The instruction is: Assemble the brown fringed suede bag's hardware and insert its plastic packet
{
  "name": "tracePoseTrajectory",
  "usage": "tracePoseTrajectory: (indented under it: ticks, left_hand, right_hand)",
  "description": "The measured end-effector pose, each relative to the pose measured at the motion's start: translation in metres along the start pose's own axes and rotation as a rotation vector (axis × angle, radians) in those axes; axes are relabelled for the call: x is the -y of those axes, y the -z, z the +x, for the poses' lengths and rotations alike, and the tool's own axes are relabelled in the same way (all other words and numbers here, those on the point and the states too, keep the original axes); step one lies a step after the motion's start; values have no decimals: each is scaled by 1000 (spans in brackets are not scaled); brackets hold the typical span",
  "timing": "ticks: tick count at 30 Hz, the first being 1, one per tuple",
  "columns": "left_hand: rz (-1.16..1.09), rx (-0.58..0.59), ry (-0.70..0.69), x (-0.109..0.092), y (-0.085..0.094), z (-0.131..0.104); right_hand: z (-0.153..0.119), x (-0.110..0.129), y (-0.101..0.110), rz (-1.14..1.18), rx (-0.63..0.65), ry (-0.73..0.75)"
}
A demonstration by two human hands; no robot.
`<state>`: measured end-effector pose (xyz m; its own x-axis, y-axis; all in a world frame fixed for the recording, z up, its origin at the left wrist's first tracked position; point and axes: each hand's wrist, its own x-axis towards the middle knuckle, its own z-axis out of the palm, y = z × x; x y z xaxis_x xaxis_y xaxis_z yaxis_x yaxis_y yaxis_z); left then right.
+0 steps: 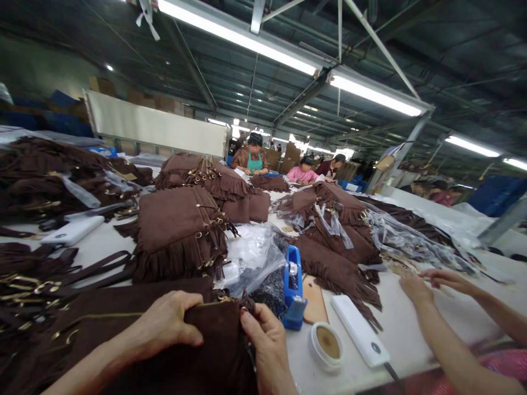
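My left hand (167, 323) grips the top edge of a brown suede bag (135, 351) lying on the white table (411, 340) in front of me, close to its gold zipper. My right hand (267, 343) pinches the same bag at its right end, where the fringe hangs. Both hands are closed on the fabric. A stack of like brown fringed bags (177, 230) stands just beyond my hands.
A blue tape dispenser (293, 288), a small round tin (327, 343) and a white power bank (360, 329) lie right of the bag. A co-worker's two hands (428, 282) rest on the table at right. More bag piles, straps (33, 280) and plastic wrappers (251, 258) cover the table; people sit at the far end.
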<state>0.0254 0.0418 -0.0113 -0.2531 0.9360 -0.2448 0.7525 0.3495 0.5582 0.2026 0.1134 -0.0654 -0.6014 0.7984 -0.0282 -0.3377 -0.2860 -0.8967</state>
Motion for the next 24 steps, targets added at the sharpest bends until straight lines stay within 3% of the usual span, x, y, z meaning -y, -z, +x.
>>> tracePoseTrajectory:
  ticks: [4, 9, 12, 14, 17, 19, 20, 22, 24]
  left_hand:
    - [-3, 2, 9, 9, -5, 7]
    - [-35, -20, 34, 15, -10, 12]
    - [-27, -39, 49, 17, -12, 11]
    - [-16, -49, 53, 17, -12, 9]
    - [-7, -49, 49, 16, -13, 7]
    - [12, -50, 43, 14, -14, 6]
    - [28, -57, 40, 14, -15, 5]
    - [57, -80, 38, 14, -16, 4]
    - [44, -103, 19, 16, -16, 4]
  right_hand:
    - [6, -8, 1, -64, -99, 18]
    - [11, -33, 10, 18, -216, -155]
    - [4, -45, 21, -105, -222, -141]
    - [-4, -43, 26, -367, -314, 20]
    - [-12, -28, 27, -774, -518, 521]
    - [-10, -15, 22, -906, -474, 738]
    - [-7, -10, 18, -931, -391, 728]
    - [1, -6, 10, -878, -202, 517]
    - [10, -8, 5, -757, -103, 288]
